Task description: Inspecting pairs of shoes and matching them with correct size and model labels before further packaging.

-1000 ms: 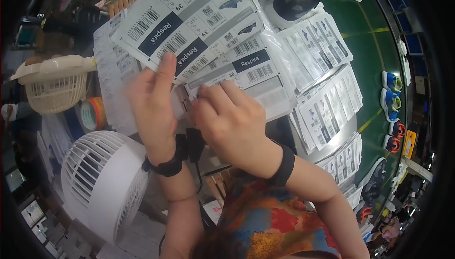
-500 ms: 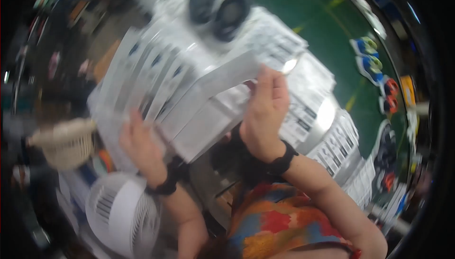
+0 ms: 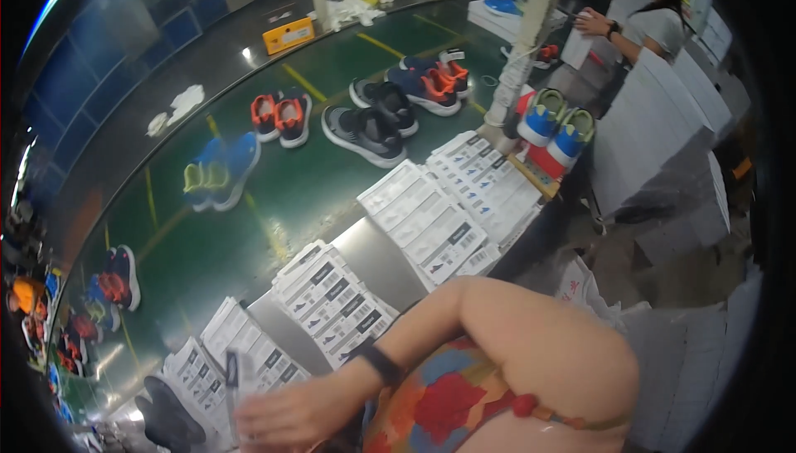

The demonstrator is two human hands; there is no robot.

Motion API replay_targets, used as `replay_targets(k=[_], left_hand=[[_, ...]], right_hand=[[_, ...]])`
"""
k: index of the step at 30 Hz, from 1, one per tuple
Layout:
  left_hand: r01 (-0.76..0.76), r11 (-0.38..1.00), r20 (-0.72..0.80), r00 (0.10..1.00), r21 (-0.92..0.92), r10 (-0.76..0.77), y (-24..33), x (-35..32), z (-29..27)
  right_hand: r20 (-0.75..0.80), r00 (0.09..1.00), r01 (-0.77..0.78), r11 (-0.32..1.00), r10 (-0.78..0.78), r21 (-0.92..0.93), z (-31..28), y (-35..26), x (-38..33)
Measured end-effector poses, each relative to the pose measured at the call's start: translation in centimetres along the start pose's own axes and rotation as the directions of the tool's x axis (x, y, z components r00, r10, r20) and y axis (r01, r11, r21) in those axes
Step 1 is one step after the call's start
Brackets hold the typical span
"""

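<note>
My right hand [image 3: 290, 413], blurred, reaches in at the lower left with its fingers closed on the edge of a white cardboard box [image 3: 235, 382]. Only a narrow upright panel of that box shows, with a dark-topped label on it; the remainder lies behind the hand or below the picture. Beside the hand is a dark grey shoe [image 3: 172, 416]. Stacks of flat white cardboard with printed labels [image 3: 336, 300] line the bench edge just beyond my forearm. My left hand is outside the picture.
A green conveyor belt [image 3: 274, 179] carries blue shoes [image 3: 220, 171], black shoes [image 3: 369, 134] and orange-lined shoes [image 3: 282, 117]. A wrapped post [image 3: 522, 55] rises at the belt's near side. Large white boards [image 3: 655, 134] stand at right, near another person [image 3: 655, 18].
The view has swung right, bringing the belt and label stacks forward. My left hand, the white fan and the basket have left the picture. My right hand now appears at the lower left.
</note>
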State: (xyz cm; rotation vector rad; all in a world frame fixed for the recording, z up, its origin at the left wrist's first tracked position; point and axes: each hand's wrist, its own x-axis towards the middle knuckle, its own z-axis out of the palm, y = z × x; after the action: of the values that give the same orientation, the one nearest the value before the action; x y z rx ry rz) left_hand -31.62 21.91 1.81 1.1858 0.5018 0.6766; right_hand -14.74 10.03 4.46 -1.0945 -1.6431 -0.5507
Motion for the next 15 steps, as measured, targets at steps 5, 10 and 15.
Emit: replay_targets(k=[5, 10, 15], left_hand=[[-0.453, 0.704, 0.132, 0.877, 0.547, 0.462, -2.9, 2.6, 10.7], [-0.058, 0.982, 0.384, 0.923, 0.182, -0.017, -2.1, 5.2, 16.8], [0.152, 0.986, 0.578, 0.812, -0.064, -0.088, -1.1, 7.8, 24.1]], right_hand=[[-0.087, 0.816, -0.573, 0.778, 0.572, -0.258, -17.0, 0.9, -0.2], [0.03, 0.409, -0.857, 0.373, 0.912, 0.355, -24.4, 1.3, -1.1], [-0.018, 0.395, -0.872, 0.381, 0.918, 0.308, -28.4, 2.4, -1.7]])
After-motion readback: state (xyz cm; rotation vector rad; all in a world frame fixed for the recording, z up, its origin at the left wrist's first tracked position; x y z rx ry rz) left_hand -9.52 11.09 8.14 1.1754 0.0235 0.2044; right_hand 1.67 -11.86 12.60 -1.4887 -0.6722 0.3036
